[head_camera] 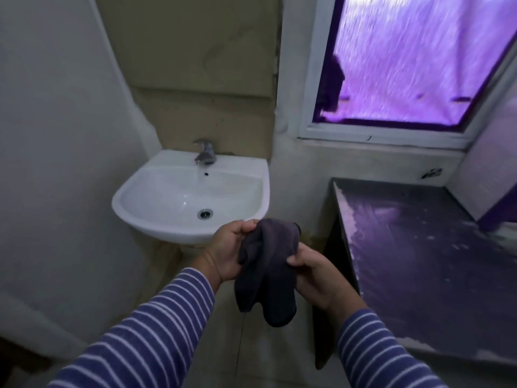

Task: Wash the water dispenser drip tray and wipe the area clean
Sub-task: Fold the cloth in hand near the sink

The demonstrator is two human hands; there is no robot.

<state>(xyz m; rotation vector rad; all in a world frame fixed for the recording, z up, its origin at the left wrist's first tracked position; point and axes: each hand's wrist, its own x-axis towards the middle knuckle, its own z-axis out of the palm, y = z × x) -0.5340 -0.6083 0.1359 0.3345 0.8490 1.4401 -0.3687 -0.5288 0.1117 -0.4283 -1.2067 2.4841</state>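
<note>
A dark grey cloth (265, 264) hangs between both my hands, just in front of and below the rim of a white wall-mounted sink (156, 191). My left hand (226, 250) grips the cloth's upper left part. My right hand (313, 270) holds its right side, fingers curled around it. The cloth's lower end droops toward the floor. A chrome tap (205, 154) stands at the back of the sink and no water is running. No drip tray is in view.
A dark countertop (419, 247) with pale streaks runs along the right, under a white-framed window (391, 135). White walls close in on the left. The floor below is pale tile.
</note>
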